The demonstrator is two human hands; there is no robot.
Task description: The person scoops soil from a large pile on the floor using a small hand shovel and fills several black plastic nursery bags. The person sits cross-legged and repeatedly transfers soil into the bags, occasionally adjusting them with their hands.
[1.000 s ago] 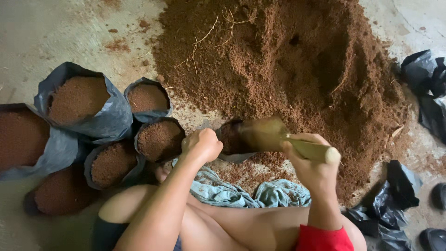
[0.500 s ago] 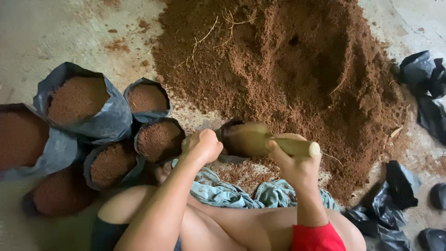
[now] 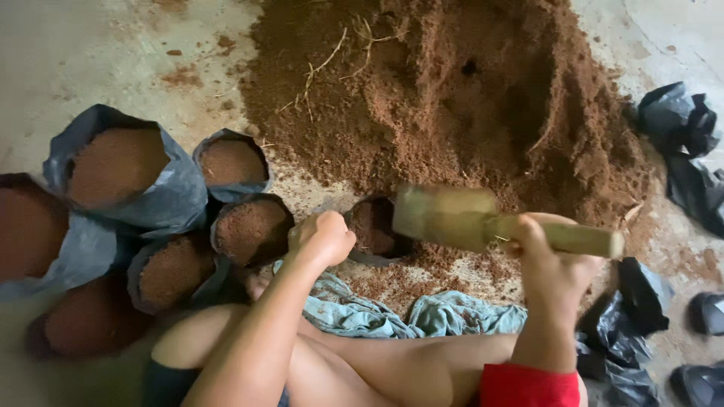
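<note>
Floor: bare grey concrete (image 3: 90,45), dusted with brown crumbs, seen from above.
Lap: bare legs and a crumpled blue-green cloth (image 3: 422,316) lie nearest the camera.
Left hand: the left hand (image 3: 323,237) is closed in a fist on the rim of a small black bag (image 3: 373,226), holding its mouth open; the bag is partly filled with brown soil.
Right hand: the right hand (image 3: 554,260) is wrapped tight around the handle of a greenish scoop (image 3: 452,217), whose cup lies sideways at the bag's mouth.
Filled bags: a cluster of filled black bags (image 3: 226,226) stands just left of the left hand, touching one another.
Empty bags: loose black bags (image 3: 679,136) lie at the right edge.
Pile: a big soil heap (image 3: 467,98) rises beyond the bag, with dry stalks on top.
</note>
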